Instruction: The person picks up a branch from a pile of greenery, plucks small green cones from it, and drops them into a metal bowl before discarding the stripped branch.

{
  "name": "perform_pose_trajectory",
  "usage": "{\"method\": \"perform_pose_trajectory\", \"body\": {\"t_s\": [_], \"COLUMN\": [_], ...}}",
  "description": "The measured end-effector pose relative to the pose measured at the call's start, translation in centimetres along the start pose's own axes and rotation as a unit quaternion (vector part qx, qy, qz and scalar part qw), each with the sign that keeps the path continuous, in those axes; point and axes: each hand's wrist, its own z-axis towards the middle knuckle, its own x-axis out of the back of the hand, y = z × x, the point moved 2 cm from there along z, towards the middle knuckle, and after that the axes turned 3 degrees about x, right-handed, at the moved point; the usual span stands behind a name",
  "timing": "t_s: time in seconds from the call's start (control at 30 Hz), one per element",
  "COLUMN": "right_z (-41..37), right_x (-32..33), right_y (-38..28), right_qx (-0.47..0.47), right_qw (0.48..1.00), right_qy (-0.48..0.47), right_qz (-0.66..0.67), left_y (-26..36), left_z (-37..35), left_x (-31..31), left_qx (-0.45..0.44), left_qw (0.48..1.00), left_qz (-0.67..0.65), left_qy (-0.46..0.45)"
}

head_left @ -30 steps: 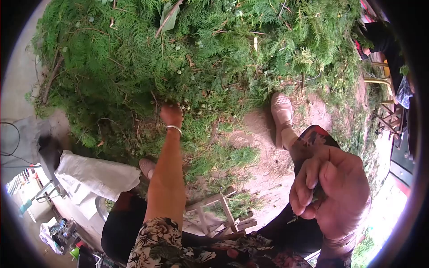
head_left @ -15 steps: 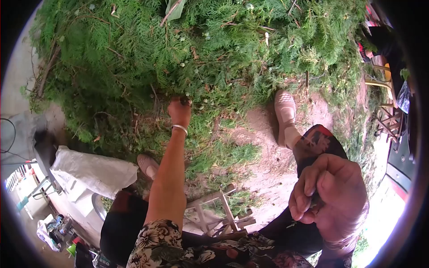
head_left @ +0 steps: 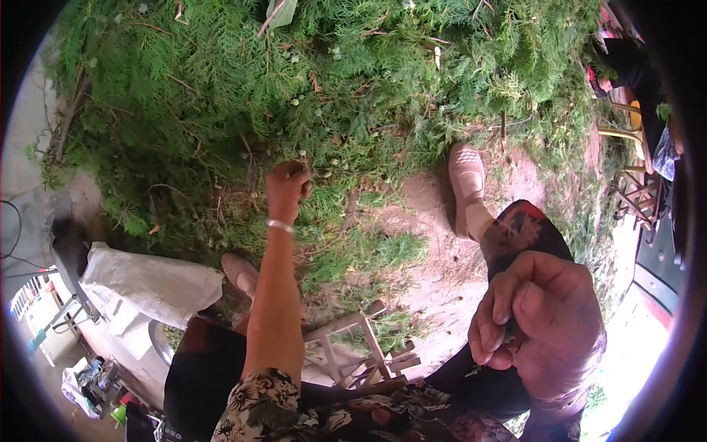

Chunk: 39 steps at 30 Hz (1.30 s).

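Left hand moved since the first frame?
Yes, slightly. Against the planted right shoe, the left hand has drawn back toward the body, its bracelet now sitting closer in as well.

A yard-like work area: evergreen branches point(head_left: 331, 74) lie heaped at twelve o'clock, bare earth point(head_left: 449, 272) shows at four, a wooden frame point(head_left: 372, 342) at six.

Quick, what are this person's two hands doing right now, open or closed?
Left hand: curled closed over the greenery; any hold can't be told.
Right hand: curled closed; what, if anything, it holds can't be told.
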Motion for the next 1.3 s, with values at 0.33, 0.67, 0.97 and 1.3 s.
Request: {"method": "perform_pose_trajectory", "body": {"t_s": [0.33, 0.67, 0.97, 1.3], "right_z": [0.0, 0.3, -0.2, 0.0], "right_x": [0.0, 0.2, 0.3, 1.2], "right_y": [0.4, 0.3, 0.3, 0.1], "right_qx": [-0.01, -0.005, 0.0, -0.008], "right_qw": [1.0, 1.0, 1.0, 1.0], "right_qy": [-0.014, -0.007, -0.015, -0.015], "right_qz": [0.002, -0.003, -0.015, 0.01], "left_y": [-2.4, 0.6, -1.3, -0.8], "left_z": [2.5, 1.3, -4.2, 0.0], "left_x": [0.3, -0.1, -1.5, -5.7], "left_qx": [0.024, 0.051, 0.108, -0.179], "left_qw": [0.98, 0.991, 0.915, 0.902], "left_qz": [-0.146, -0.122, -0.389, 0.369], "left_qy": [0.132, 0.028, 0.0, 0.137]}}
